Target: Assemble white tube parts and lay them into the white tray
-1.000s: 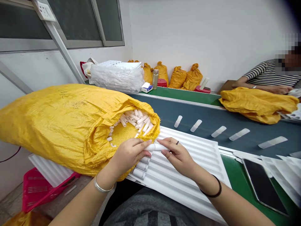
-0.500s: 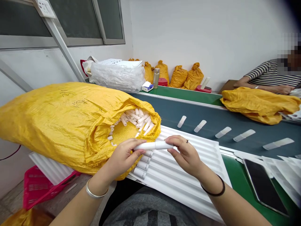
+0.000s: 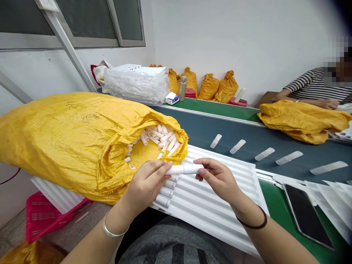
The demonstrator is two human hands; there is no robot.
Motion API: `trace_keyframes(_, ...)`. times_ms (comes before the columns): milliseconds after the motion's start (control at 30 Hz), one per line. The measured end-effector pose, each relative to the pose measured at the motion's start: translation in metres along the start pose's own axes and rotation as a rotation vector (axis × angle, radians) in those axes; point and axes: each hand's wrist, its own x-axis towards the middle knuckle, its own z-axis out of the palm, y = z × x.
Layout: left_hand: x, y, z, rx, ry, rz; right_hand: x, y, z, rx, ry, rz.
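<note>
A white plastic tube (image 3: pixel 184 169) with a seam near its middle lies level between my two hands. My left hand (image 3: pixel 147 181) is closed around its left end, and the fingers of my right hand (image 3: pixel 216 177) pinch its right end. Just beyond my left hand gapes the mouth of a large yellow woven sack (image 3: pixel 82 135), with many loose white tubes (image 3: pixel 162 137) inside. Under my hands is a white ridged tray (image 3: pixel 214 205). Several printed white tubes (image 3: pixel 165 196) rest in its grooves on the left side, partly covered by my left hand.
Several translucent tubes (image 3: pixel 264 154) stand on the dark conveyor belt (image 3: pixel 209 124). A phone (image 3: pixel 306 216) lies at right beside white sheets (image 3: pixel 330 205). Across the belt, a person in a striped sleeve sits behind a yellow sack (image 3: pixel 302 119). A pink basket (image 3: pixel 46 216) is on the floor, left.
My left fingers have rolled further over the tube's left end, and my right thumb has closed up onto its right end. The translucent tubes appear slightly further right.
</note>
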Motion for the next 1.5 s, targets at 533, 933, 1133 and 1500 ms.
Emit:
trace_keyframes(533, -0.005, -0.003, 0.008, -0.191, -0.098, -0.083, 0.002, 0.001, 0.005, -0.499, -0.124, -0.502)
trace_keyframes(933, -0.028, -0.043, 0.009, 0.019, -0.173, -0.401, 0.106, 0.077, -0.041, -1.134, 0.238, 0.145)
trace_keyframes(1133, -0.023, -0.051, 0.012, 0.03, -0.213, -0.408, 0.149, 0.131, -0.073, -1.126, 0.214, 0.467)
trace_keyframes(1500, -0.031, -0.007, 0.031, -0.055, -0.334, 0.024, 0.082, 0.15, -0.086, -1.241, 0.068, 0.3)
